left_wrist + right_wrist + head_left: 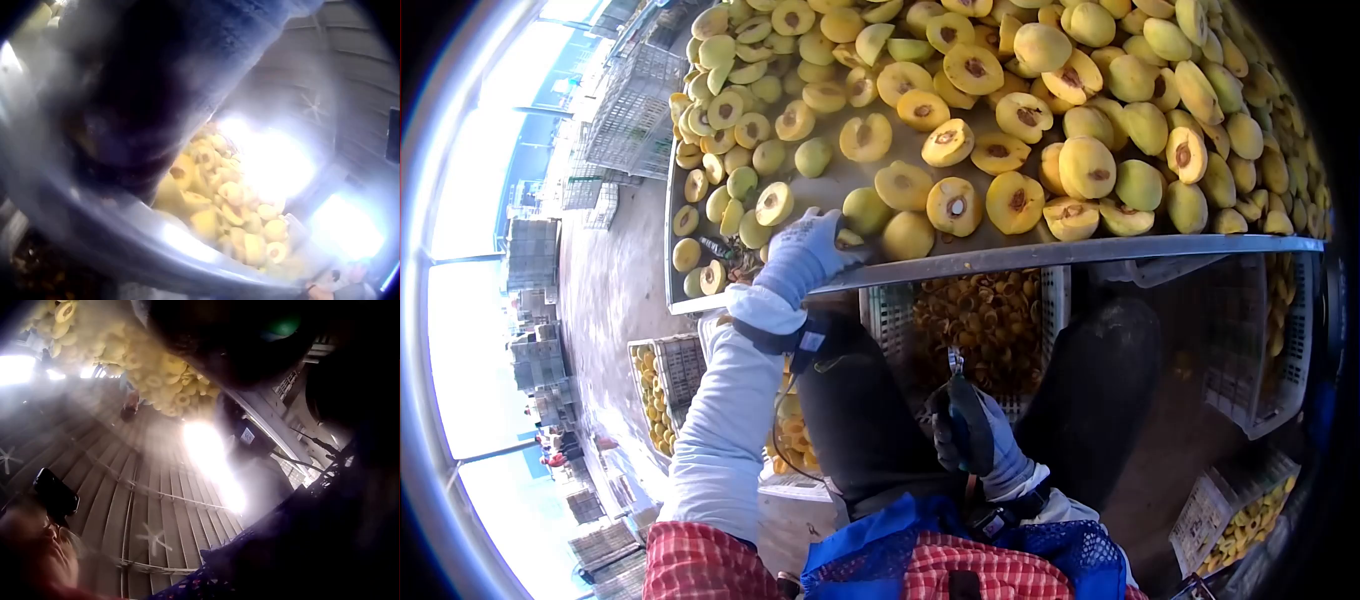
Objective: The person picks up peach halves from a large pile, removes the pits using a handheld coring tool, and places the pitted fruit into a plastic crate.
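Left hand (805, 252), gloved, reached over near rim of metal table (1100, 248), fingers curled round one peach half (849, 238) at near-left edge.
Right hand (968, 425), gloved, low by lap, clenched on small pitting tool (955, 362).
Advice: take fruit nearest rim, grip firm on round back, lift clear of neighbours before drawing back.
Count: peach halves on table (1015, 201), well over hundred, exact tally impossible. Crates below: one of pits (985, 325), centre; one of fruit, left (655, 385); one, far right (1250, 520).
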